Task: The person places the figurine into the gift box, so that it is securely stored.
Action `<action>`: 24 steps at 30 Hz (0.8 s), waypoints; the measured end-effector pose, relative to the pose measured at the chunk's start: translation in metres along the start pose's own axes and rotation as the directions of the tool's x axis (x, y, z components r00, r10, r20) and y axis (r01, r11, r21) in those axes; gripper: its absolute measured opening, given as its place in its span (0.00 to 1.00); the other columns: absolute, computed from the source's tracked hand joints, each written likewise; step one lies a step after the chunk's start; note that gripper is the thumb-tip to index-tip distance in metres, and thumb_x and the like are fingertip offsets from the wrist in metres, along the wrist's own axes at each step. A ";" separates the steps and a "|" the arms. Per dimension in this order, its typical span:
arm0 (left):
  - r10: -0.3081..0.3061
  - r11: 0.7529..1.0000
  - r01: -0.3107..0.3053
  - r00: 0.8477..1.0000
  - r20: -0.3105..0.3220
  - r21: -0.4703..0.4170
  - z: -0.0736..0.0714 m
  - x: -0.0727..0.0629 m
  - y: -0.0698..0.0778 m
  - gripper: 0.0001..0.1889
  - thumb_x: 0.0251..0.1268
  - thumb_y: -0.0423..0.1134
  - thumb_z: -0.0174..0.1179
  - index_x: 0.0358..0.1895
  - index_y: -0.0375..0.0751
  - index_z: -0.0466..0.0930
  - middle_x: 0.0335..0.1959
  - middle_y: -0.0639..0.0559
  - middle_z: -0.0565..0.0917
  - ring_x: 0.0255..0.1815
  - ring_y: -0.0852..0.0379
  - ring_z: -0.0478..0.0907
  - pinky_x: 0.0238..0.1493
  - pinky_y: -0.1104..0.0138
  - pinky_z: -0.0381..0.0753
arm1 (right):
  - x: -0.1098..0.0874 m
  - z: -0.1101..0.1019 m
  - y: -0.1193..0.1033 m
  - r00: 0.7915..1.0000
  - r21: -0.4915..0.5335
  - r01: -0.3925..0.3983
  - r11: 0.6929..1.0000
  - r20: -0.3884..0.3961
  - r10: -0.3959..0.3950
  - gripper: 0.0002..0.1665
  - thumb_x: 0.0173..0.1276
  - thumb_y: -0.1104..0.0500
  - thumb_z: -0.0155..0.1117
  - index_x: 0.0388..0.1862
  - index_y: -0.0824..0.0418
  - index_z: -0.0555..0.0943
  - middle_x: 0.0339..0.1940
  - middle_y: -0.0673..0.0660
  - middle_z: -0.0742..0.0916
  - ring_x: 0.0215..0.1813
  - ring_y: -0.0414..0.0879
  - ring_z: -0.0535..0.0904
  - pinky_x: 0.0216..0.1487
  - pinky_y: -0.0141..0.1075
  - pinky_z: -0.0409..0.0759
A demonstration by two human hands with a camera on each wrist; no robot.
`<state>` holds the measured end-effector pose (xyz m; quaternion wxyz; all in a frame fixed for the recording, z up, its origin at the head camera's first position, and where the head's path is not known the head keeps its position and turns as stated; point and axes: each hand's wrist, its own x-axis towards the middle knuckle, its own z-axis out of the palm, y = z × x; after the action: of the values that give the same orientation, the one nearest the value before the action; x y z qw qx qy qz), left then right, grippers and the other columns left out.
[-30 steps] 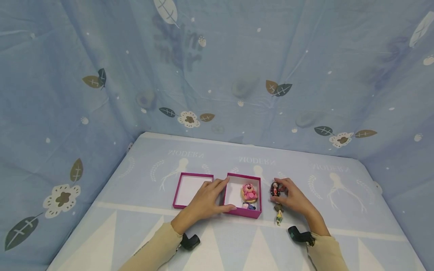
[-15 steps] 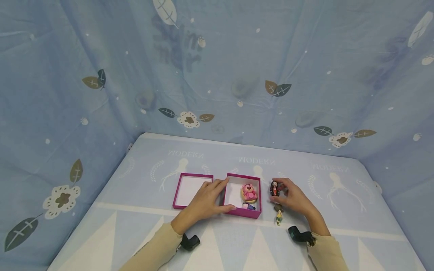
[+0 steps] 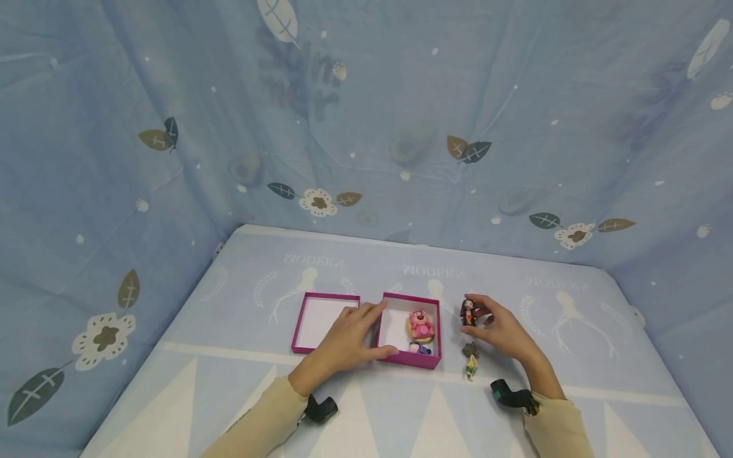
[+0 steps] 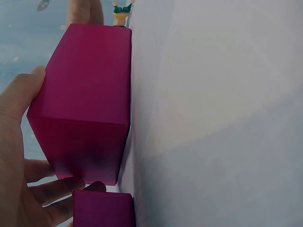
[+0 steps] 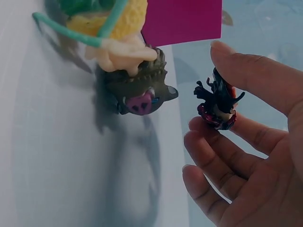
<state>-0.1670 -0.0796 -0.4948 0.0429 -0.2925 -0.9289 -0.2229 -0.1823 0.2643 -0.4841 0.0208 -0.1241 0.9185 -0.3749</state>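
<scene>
A: What has changed since half a second ago?

B: The right hand [image 3: 505, 327] has shifted a little toward the far side of the desk [image 3: 389, 407], carrying the small glossy black-haired figurine in black and red [image 3: 467, 312] along. There is now a clear gap between it and the little boar-headed figure with a yellow-and-green body [image 3: 471, 364], which lies where it was.

A: And how does the figurine sit relative to that hand?

B: Between thumb and fingers, pinched, just to the right of the square, open-topped magenta box with white inside [image 3: 409, 360]. In the head view it looks upright (the right wrist camera shows it upside down). Whether its feet touch the desk, I can't fairly say from here.

A: The left hand [image 3: 347, 335]?

B: Unchanged: spread out, the thumb on the box's near wall and the index finger at the far left corner, over the edge of the shallow magenta-rimmed white tray [image 3: 328, 295].

A: Anything inside the box?

B: A round-bellied pink bear figure [image 3: 420, 326] toward the right wall, and a small purple-blue figure [image 3: 420, 348] by the near wall, both as before.
</scene>
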 end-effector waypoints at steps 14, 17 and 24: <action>0.010 1.000 -0.010 1.000 -0.009 -0.003 0.001 0.001 -0.001 0.50 0.54 0.70 0.61 0.76 0.45 0.59 0.63 0.48 0.76 0.62 0.54 0.74 0.62 0.57 0.68 | -0.001 0.003 -0.008 1.000 -0.010 0.020 1.000 0.003 -0.020 0.43 0.56 0.54 0.77 0.69 0.62 0.70 0.57 0.60 0.81 0.50 0.50 0.76 0.49 0.43 0.78; 0.009 1.000 -0.009 1.000 -0.002 -0.009 0.001 0.001 -0.001 0.50 0.54 0.70 0.61 0.76 0.44 0.59 0.63 0.48 0.76 0.62 0.53 0.74 0.62 0.57 0.68 | -0.002 0.004 -0.012 0.999 -0.012 0.034 0.999 0.003 -0.034 0.44 0.56 0.53 0.77 0.69 0.62 0.70 0.58 0.59 0.81 0.50 0.49 0.76 0.48 0.42 0.78; -0.001 1.000 0.001 1.000 0.005 -0.009 0.001 0.000 -0.001 0.50 0.55 0.70 0.61 0.76 0.45 0.59 0.63 0.48 0.75 0.61 0.54 0.74 0.62 0.57 0.68 | 0.000 0.005 -0.024 0.997 -0.035 0.080 0.996 -0.004 -0.080 0.43 0.56 0.51 0.77 0.68 0.62 0.71 0.57 0.57 0.82 0.49 0.48 0.76 0.48 0.40 0.77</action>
<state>-0.1671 -0.0799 -0.4957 0.0391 -0.2928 -0.9282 -0.2264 -0.1761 0.2445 -0.4712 0.0009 -0.1601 0.9191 -0.3599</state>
